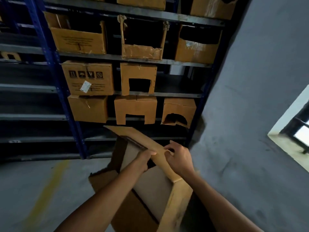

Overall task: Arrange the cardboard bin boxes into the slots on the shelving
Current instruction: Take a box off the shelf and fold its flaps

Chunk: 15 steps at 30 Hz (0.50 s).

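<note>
Blue-framed shelving (50,39) ahead, slots mostly filled with cardboard bin boxes (88,77). Open cardboard box (150,190) low in front of bottom tiers, above grey floor (33,190), flaps splayed. Side by side, left hand (143,159) and right hand (178,158) both curled round its long upper flap (133,136).

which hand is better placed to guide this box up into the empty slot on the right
Right, likely: the right hand grips the box flap on the side nearer the empty slot; the left hand holds it further left.
</note>
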Available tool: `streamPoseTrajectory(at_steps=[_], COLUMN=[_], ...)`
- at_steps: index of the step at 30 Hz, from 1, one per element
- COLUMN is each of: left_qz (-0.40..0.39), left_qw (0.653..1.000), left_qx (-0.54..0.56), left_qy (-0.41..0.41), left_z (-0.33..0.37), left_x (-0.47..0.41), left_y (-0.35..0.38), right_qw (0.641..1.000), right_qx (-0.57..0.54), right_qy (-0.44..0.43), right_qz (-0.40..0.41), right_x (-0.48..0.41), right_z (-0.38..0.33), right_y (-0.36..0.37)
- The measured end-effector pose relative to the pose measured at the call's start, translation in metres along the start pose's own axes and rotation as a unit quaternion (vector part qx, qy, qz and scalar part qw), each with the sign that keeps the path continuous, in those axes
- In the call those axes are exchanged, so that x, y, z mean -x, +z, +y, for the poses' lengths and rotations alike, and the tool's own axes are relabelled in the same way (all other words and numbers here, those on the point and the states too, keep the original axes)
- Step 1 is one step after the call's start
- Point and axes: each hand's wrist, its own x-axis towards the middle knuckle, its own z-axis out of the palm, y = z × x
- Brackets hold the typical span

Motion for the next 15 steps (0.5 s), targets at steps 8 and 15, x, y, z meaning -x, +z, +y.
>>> streamPoseTrajectory(at_steps=[8, 15], left_qz=[-0.057, -0.134], left_qw=[0.974, 0.914], left_qx=[-0.195, -0.376], left_qy=[0.1, 0.076], left_z=[0.018, 0.046], left_x=[0.023, 0.037], left_y=[-0.018, -0.055], right_qw=[1.0, 0.997], right_qx=[-0.004, -0.001], right_qy=[-0.009, -0.044], right_qz=[-0.004, -0.061], right_x=[-0.003, -0.028], right_z=[-0.001, 0.001], right_y=[0.01, 0.012])
